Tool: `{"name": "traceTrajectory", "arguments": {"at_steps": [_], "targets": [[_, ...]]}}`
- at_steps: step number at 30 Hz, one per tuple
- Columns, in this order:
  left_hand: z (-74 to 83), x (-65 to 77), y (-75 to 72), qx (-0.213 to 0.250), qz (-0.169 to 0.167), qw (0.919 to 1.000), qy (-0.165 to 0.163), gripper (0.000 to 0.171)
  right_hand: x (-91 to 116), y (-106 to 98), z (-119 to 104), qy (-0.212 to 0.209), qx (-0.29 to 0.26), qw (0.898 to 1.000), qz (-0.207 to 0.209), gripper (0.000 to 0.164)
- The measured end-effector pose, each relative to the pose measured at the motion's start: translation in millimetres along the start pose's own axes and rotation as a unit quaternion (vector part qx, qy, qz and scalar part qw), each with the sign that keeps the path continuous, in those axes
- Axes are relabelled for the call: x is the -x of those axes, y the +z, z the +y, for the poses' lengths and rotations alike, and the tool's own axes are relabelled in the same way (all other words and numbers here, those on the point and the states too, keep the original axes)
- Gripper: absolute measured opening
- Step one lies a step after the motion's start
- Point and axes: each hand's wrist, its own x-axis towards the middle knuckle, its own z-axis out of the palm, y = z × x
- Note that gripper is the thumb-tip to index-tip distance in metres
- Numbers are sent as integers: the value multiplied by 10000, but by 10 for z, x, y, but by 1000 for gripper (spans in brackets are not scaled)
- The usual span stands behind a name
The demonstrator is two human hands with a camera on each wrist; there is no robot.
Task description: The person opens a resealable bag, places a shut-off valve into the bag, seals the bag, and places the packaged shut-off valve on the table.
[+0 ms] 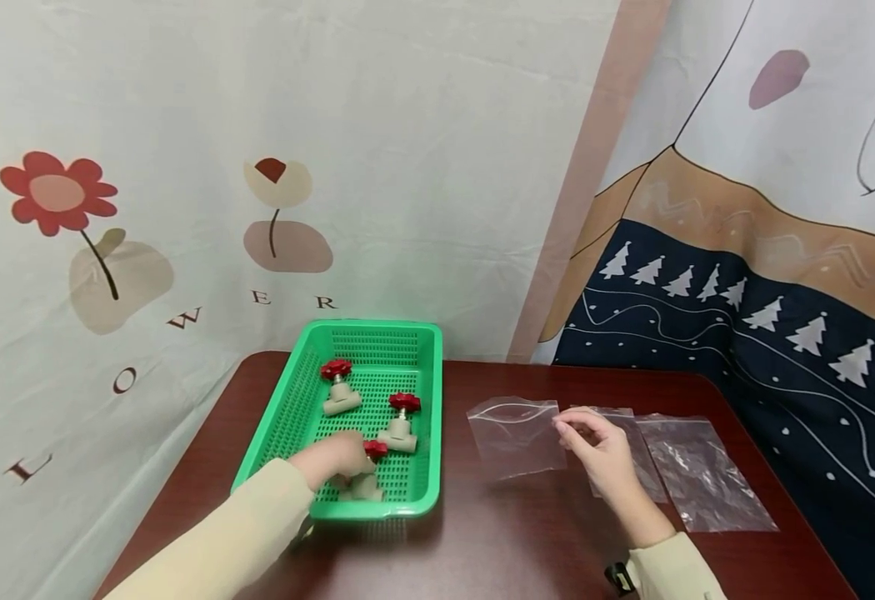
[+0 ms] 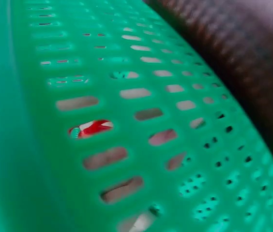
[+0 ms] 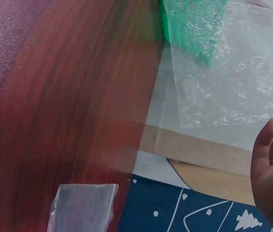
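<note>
Inside the green basket point(image 1: 437, 417), my left hand point(image 1: 340, 454) curls its fingers at the near valve point(image 1: 364, 489), a beige pipe valve with a red handwheel. Two more such valves lie farther in: one at the back left point(image 1: 342, 398), one at the right point(image 1: 398, 433). The basket wall point(image 2: 39, 159) fills the left wrist view, with bits of hand and red wheel showing through its slots. My right hand point(image 1: 598, 446) pinches the corner of a clear zip bag point(image 1: 516, 442), held up with its mouth parted. That bag point(image 3: 223, 87) hangs beyond the fingers in the right wrist view.
Two more clear bags lie flat on the dark red table point(image 1: 497, 542), one partly behind my right hand point(image 1: 636, 454) and another at the right point(image 1: 707, 475). Printed cloth point(image 1: 422, 167) hangs behind the table, with dark blue cloth point(image 1: 707, 308) along the right edge.
</note>
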Motion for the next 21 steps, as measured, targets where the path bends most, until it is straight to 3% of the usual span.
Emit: {"name": "traceTrajectory", "arguments": {"at_steps": [5,8,11,17,21], "targets": [[-137,-51,21,1037,-172,9942,-241,15,14,-5,-3,34,119,9999,21,11],[-202,-80,49,1888,-294,9803,-499,13,20,-7,-10,115,156,9998,41,11],[-271,-106,88,2442,-378,9670,-611,13,19,-5,-16,117,168,9998,56,11],[-333,-119,154,2792,-391,9581,-501,15,21,-1,-13,97,165,9998,74,10],[-311,-109,190,2987,-414,9526,-401,26,23,3,-4,148,163,9997,127,10]]}}
